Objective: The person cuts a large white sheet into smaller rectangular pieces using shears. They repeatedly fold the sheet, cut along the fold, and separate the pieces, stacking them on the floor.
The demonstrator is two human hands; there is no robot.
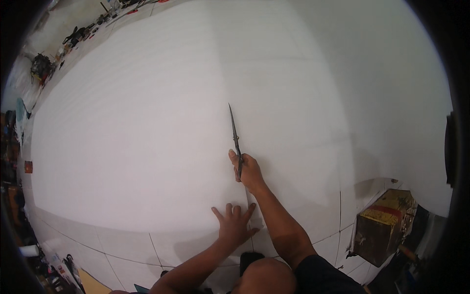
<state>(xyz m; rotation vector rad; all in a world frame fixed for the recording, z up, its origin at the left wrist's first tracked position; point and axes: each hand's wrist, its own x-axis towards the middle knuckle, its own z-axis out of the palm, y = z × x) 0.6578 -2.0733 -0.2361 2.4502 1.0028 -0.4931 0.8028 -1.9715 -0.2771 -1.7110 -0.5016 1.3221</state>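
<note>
A large thin white sheet (132, 127) lies spread over the tiled floor. My right hand (250, 174) is closed around the handles of dark metal scissors (233, 125) over the middle of the sheet. Their blades point away from me and look nearly together. Behind the scissors, a thin dark line runs back past my left hand (236, 225). That hand lies with fingers spread on the sheet's near edge, holding nothing. Whether the line is a cut or a tile joint, I cannot tell.
A worn yellow and brown box (379, 228) with a red band stands at the lower right. Tools and clutter (73, 36) line the far left edge. A small brown block (28, 167) and a white roll (29, 251) sit at left. Bare tiles (132, 245) show near me.
</note>
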